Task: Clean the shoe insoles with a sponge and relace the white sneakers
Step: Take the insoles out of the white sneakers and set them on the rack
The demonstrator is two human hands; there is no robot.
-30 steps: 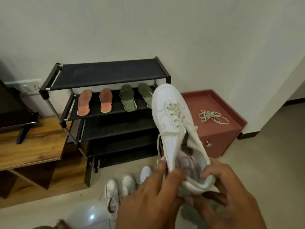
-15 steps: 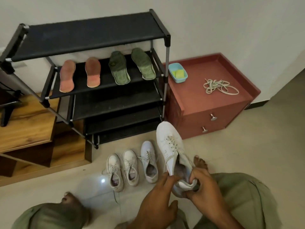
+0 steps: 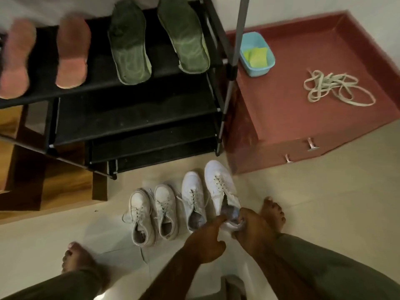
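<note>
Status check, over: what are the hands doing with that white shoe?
Right hand grips heel of white sneaker; left hand touches its collar. Sneaker laced, rightmost of four. Nothing blocking; loose laces on red cabinet.

Dim warm light, motion blur top-left, wide-angle distortion.
</note>
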